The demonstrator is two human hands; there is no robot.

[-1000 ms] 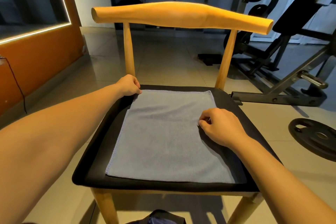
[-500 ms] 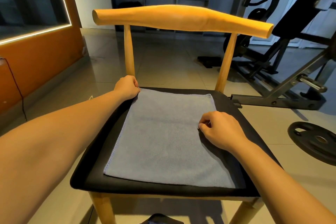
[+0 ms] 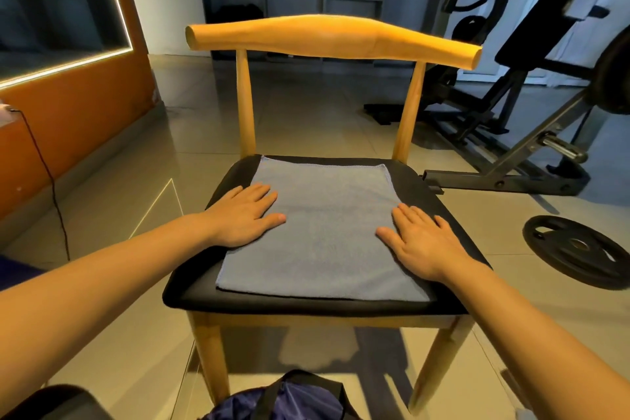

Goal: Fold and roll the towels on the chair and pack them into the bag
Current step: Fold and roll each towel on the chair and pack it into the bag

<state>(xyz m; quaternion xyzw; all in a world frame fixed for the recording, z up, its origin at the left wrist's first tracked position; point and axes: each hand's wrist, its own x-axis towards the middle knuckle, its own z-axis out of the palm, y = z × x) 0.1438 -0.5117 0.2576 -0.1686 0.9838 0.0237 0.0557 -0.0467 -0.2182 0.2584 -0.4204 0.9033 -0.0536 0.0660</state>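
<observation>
One chair stands on open tiled floor; weight bench and weight plate sit well apart to its right. Grey towel lies flat on the black seat, with bare seat showing past all four edges. Bag on the floor below the seat front, partly cut off. 0.5 s ago both hands were curled, at the far-left corner and the right edge. Now left hand and right hand lie palm-down on the towel's side edges, fingers straight, gripping nothing.
</observation>
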